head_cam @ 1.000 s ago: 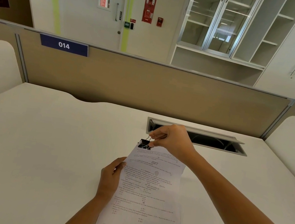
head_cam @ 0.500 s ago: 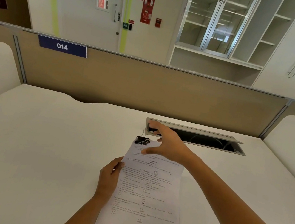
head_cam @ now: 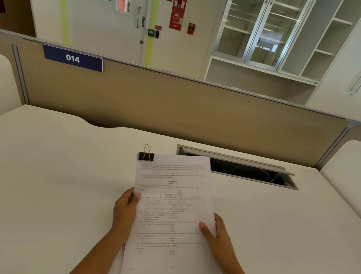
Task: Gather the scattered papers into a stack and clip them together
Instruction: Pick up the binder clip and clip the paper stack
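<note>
Above the white desk point(head_cam: 45, 185), a stack of white printed papers point(head_cam: 172, 220) is held by both edges. The left hand point(head_cam: 124, 214) pinches its left edge, thumb on top; the right hand point(head_cam: 217, 237) grips the right edge likewise. A black binder clip point(head_cam: 146, 155) clamps the top-left corner, near the open cable tray point(head_cam: 253, 171).

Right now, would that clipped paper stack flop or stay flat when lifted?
Probably bendy: the paper stack looks thin, with left hand and right hand gripping its sides. Likely light. The binder clip pins only one top corner, so lower sheets might fan.
</note>
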`<state>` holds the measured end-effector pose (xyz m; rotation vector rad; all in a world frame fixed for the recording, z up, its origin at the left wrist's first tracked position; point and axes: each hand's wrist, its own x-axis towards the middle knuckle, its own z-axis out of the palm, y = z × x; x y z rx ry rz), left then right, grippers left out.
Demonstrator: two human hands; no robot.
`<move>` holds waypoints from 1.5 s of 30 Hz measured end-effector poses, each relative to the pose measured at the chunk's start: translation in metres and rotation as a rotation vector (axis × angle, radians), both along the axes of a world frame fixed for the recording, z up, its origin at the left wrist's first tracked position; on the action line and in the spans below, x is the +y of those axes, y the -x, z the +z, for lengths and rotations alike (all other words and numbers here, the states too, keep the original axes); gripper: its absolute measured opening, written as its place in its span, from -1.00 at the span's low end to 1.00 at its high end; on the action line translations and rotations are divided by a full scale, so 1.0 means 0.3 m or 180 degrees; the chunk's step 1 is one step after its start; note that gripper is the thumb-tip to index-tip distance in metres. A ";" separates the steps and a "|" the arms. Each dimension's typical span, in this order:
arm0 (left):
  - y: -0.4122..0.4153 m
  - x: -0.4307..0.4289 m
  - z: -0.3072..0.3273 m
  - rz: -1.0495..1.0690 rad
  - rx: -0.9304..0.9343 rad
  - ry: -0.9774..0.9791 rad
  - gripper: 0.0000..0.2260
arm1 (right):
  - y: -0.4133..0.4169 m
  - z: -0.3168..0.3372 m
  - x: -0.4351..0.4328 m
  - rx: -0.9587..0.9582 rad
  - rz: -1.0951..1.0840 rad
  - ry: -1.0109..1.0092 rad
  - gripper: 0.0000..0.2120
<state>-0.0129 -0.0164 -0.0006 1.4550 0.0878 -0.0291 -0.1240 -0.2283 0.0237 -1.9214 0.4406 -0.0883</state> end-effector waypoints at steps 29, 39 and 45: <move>-0.175 0.153 0.066 -0.0191 0.0351 -0.1096 -0.65 | -0.375 0.016 0.137 -0.0082 0.0075 -0.0118 -0.42; -0.358 0.155 0.047 0.0317 0.0020 -0.1416 -0.70 | -0.563 -0.033 0.167 0.0066 0.0107 0.0605 -0.47; -0.465 0.150 0.029 0.0528 -0.0150 -0.1600 -0.70 | -0.664 -0.054 0.157 -0.0061 -0.0006 0.0763 -0.49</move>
